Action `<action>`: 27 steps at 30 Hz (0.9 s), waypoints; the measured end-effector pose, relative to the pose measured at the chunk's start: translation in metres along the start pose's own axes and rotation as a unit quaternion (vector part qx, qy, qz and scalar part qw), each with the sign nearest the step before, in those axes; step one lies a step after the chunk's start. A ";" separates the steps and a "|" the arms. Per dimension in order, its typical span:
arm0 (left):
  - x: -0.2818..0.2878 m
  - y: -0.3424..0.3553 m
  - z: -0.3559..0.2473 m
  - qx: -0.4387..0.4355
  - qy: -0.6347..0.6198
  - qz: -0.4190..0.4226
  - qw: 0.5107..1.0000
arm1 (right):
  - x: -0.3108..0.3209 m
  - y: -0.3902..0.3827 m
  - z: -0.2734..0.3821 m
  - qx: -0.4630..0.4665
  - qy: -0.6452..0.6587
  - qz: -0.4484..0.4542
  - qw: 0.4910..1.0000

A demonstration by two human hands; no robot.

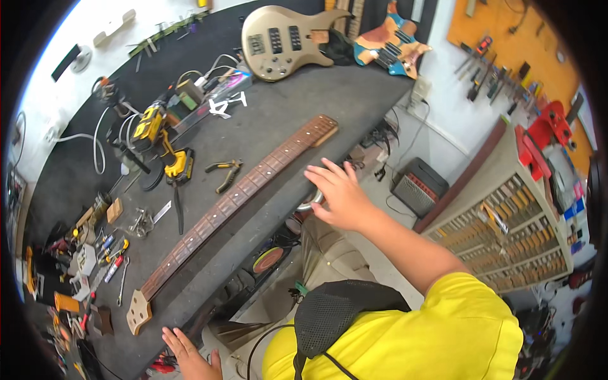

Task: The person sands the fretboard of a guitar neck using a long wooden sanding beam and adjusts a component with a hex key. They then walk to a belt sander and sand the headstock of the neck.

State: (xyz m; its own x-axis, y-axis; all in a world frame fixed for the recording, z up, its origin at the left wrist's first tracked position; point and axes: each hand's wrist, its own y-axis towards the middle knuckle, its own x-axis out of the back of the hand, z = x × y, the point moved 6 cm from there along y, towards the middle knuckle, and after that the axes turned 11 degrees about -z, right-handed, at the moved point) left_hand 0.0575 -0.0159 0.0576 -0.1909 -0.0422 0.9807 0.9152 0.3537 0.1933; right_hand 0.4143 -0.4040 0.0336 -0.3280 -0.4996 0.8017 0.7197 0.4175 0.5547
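A guitar neck with a rosewood fretboard (244, 193) lies diagonally on the dark workbench (363, 98), its pale wooden headstock (139, 311) toward the lower left. My right hand (337, 195) is open near the bench's front edge, just right of the neck, fingers spread. A curved metal piece shows partly below it. My left hand (189, 354) is at the bottom, fingers out at the bench edge near the headstock, holding nothing visible. Yellow-handled pliers (225, 171) lie behind the neck.
A yellow drill (177, 166), cables and scattered hand tools (114, 266) crowd the bench's left. A gold guitar body (266, 54) and a multicoloured one (386, 47) stand behind. An amplifier (418, 187), drawer cabinet (500, 228) and tool board (491, 25) are to the right.
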 end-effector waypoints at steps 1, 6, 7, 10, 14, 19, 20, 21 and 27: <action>0.001 0.001 -0.003 -0.014 0.002 0.009 1.000 | 0.005 0.000 0.002 -0.008 0.029 -0.023 0.999; 0.029 0.012 -0.006 -0.022 -0.029 -0.036 0.999 | 0.032 -0.005 0.009 0.002 0.099 -0.206 0.974; 0.037 0.015 -0.007 -0.023 -0.050 -0.073 0.996 | 0.031 -0.008 0.008 0.001 0.095 -0.219 0.971; 0.047 0.021 -0.007 -0.006 -0.046 -0.161 0.986 | 0.005 -0.014 0.007 0.009 0.034 -0.103 0.994; 0.030 0.027 -0.022 -0.019 -0.055 -0.247 0.967 | -0.017 -0.021 0.002 -0.023 0.043 -0.025 0.998; -0.003 0.039 -0.068 -0.136 -0.067 -0.239 0.959 | -0.012 -0.032 -0.033 0.022 0.176 -0.166 0.970; -0.008 0.043 -0.077 -0.158 -0.063 -0.216 0.961 | -0.007 -0.041 -0.059 -0.004 0.176 -0.229 0.957; -0.012 0.047 -0.086 -0.180 -0.059 -0.190 0.963 | -0.006 -0.051 -0.092 -0.055 0.157 -0.285 0.944; -0.025 0.079 -0.139 -0.228 -0.013 -0.142 0.963 | 0.018 -0.173 -0.390 -0.457 0.035 -0.461 0.760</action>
State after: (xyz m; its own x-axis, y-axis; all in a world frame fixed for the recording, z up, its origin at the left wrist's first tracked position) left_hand 0.1841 -0.1162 0.0523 -0.4595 -0.0511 0.8867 0.8845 -0.1168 0.4516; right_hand 0.5226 -0.7809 -0.1342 -0.9400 -0.3134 0.1350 0.3396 -0.8201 0.4606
